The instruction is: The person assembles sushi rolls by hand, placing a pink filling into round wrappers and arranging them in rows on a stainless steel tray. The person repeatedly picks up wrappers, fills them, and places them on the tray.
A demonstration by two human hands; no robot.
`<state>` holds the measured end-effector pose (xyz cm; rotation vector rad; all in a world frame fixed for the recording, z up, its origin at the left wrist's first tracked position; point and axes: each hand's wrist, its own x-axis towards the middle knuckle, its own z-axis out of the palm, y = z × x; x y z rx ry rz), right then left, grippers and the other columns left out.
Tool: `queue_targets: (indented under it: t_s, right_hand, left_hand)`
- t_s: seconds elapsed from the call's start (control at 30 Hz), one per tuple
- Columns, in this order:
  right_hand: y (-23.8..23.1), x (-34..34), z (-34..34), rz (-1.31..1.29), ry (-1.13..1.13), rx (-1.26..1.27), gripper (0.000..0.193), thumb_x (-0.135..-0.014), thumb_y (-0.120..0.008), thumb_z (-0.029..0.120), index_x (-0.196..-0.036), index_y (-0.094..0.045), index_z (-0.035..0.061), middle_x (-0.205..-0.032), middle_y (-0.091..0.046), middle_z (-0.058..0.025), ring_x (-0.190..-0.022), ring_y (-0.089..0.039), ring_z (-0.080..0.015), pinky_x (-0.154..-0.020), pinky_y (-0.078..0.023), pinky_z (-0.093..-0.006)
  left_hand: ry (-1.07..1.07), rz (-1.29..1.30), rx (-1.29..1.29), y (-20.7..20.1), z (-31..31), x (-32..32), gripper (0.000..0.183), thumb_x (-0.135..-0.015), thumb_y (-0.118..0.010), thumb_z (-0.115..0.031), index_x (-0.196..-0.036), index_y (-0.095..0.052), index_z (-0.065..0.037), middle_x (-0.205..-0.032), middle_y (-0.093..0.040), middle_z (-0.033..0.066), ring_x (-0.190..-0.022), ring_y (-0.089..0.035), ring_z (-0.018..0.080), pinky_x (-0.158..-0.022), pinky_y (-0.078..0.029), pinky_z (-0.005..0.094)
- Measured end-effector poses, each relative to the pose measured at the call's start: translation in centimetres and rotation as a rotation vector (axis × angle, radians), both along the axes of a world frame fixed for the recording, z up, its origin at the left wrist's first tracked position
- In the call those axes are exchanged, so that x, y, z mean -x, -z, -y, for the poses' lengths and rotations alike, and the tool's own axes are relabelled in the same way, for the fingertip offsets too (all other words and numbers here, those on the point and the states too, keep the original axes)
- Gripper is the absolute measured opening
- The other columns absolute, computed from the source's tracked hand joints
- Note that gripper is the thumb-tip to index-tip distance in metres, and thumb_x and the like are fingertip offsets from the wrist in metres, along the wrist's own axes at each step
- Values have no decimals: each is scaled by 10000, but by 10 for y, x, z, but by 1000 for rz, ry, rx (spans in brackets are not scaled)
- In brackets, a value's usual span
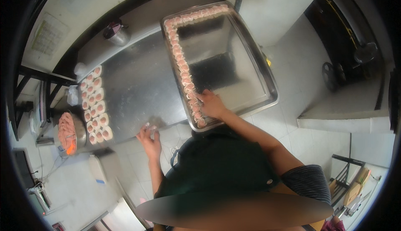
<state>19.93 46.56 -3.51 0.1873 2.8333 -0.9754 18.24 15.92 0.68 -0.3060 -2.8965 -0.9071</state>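
Observation:
My right hand (212, 105) reaches over the near left part of a large metal tray (273, 99). Its fingers are stretched out and touch a row of small pleated dumplings (182, 66) with pink filling. That row runs along the tray's left side and turns along the far side. Whether a dumpling is under the fingertips is hidden. My left hand (149, 141) is at the near edge of the steel table (138, 93), fingers bent and apart, whitish at the tips, with nothing visible in them. Farther left lie several flat wrappers (99, 107) topped with pink filling, in rows.
A metal bowl (82, 137) of pink minced filling (67, 130) stands at the table's left end, with a utensil in it. A metal pot (119, 34) sits on the ledge behind. Tiled floor (288, 85) and a low white-topped counter (334, 124) are to the right.

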Motion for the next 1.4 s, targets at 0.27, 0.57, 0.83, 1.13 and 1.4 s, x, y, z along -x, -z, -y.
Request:
queue_targets:
  t_s: [0.27, 0.57, 0.83, 1.13, 1.4]
  right_hand:
    - [-5, 25, -15, -16, 91, 32, 513, -792, -539, 124, -1299, -579, 184, -1114, -543, -86, -1111, -537, -281, -916, -405, -487]
    - [-5, 54, -23, -27, 68, 33, 463, -806, -551, 146, -1262, -611, 196, -1115, -553, -82, -1118, -542, -272, -899, -415, -479]
    - [1, 73, -23, -16, 121, 36, 479, -796, -577, 166, -1272, -605, 218, -1106, -555, -75, -1108, -551, -256, -908, -411, -480]
    - [4, 97, -37, -38, 141, 52, 536, -785, -564, 141, -1316, -571, 219, -1112, -551, -81, -1116, -550, -272, -903, -420, -493]
    - [8, 126, -45, -89, 199, 23, 542, -775, -563, 129, -1307, -583, 232, -1174, -542, -94, -1172, -526, -283, -943, -407, -506]
  left_hand:
    - [-68, 9, 32, -3, 0, -13, 198, -804, -639, -32, -994, -680, -68, -1238, -552, 148, -1148, -439, 361, -1001, -366, 437]
    - [-188, 12, 20, -5, 6, -31, 189, -808, -636, -45, -990, -684, -68, -1235, -551, 143, -1142, -437, 358, -989, -377, 432]
    - [-279, 28, 53, -4, 15, -44, 195, -795, -648, -61, -983, -691, -85, -1237, -561, 116, -1152, -436, 329, -1004, -365, 417]
    - [-290, -18, 67, -5, 17, -57, 178, -795, -635, -25, -961, -679, -74, -1219, -561, 138, -1125, -437, 360, -967, -379, 441]
    - [-354, -8, 61, -3, 29, -71, 193, -783, -645, -38, -969, -669, -83, -1209, -557, 140, -1130, -435, 359, -975, -372, 447]
